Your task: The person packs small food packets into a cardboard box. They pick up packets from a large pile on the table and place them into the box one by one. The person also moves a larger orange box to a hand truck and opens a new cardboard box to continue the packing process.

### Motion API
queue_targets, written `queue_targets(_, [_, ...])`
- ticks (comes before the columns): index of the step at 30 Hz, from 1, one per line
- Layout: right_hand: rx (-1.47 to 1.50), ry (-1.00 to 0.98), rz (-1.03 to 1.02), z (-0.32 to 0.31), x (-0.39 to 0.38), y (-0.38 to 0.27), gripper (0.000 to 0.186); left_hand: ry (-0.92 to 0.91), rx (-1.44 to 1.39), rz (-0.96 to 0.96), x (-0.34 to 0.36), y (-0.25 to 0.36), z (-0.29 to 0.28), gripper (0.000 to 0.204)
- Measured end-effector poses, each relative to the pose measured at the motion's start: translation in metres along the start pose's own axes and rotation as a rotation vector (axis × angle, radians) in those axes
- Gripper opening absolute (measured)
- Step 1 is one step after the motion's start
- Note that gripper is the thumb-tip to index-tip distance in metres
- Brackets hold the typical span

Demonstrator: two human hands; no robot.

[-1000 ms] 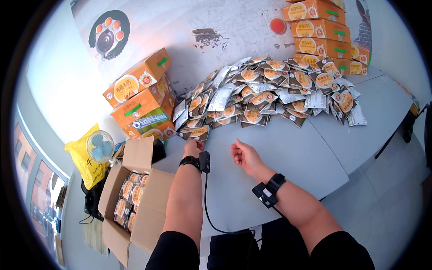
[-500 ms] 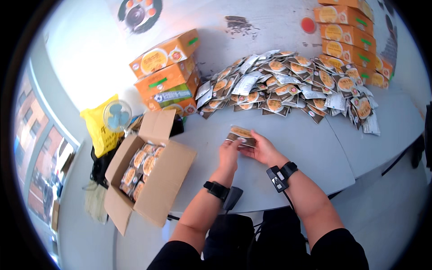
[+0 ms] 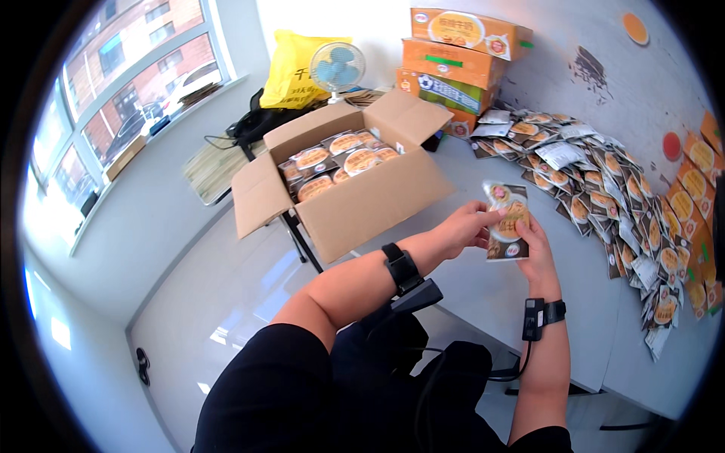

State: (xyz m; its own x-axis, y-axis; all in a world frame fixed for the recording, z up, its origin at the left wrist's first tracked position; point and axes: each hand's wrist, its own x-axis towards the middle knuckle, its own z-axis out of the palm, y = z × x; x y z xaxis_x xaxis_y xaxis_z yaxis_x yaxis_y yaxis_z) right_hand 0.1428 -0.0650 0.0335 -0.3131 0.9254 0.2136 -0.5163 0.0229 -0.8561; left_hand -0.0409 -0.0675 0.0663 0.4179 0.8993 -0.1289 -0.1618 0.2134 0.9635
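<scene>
1. A gray table (image 3: 483, 291) is spread with a long pile of brown-and-silver sachets (image 3: 596, 177), heaped along the wall beyond the hands.
2. At the near left, an open cardboard carton (image 3: 370, 204) is partly filled with similar packets (image 3: 361, 161); its flaps are folded outward.
3. The lower part of a stack of orange printed boxes (image 3: 457, 64) is partly hidden by the carton's raised far flap. More orange boxes (image 3: 695, 177) are seen at the right edge.
4. Behind the carton, a small fan (image 3: 337, 69) and a yellow plastic bag (image 3: 296, 79) are placed.
5. A single flat sachet (image 3: 506, 237) is held above the table, just right of the carton, its printed face partly covered by the thumbs.
6. Its left edge is pinched by the left hand (image 3: 468, 226), its right edge by the right hand (image 3: 538, 253); both grips are closed on it.
</scene>
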Motion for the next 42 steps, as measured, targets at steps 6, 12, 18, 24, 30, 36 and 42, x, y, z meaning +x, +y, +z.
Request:
queue_targets(6, [0.133, -0.253, 0.142, 0.011, -0.005, 0.000, 0.058, 0.072, -0.329, 0.068, -0.036, 0.012, -0.036, 0.033])
queue_targets(12, [0.174, 0.061, 0.097, -0.010, -0.003, -0.004, 0.058, 0.401, -0.409, 0.223, -0.083, 0.096, -0.149, 0.031])
queue_targets(18, [0.282, 0.100, 0.087, -0.013, 0.000, -0.001, 0.056, 0.710, -0.474, 0.104, -0.096, 0.100, -0.265, 0.029])
queue_targets(24, [0.368, 0.277, 0.066, -0.022, 0.004, 0.000, 0.050, 0.737, -0.382, -0.136, -0.073, 0.060, -0.314, 0.031])
queue_targets(30, [0.491, 0.340, 0.109, -0.024, 0.008, 0.009, 0.045, 0.764, -0.480, -0.177, -0.066, 0.072, -0.308, 0.033])
queue_targets(36, [0.668, 0.353, 0.083, -0.043, 0.006, 0.011, 0.048, 0.734, -0.447, -0.147, -0.056, 0.072, -0.315, 0.037])
queue_targets(42, [0.801, 0.396, 0.148, -0.053, 0.011, 0.009, 0.053, 0.668, 0.021, -0.552, -0.082, 0.073, -0.322, 0.021])
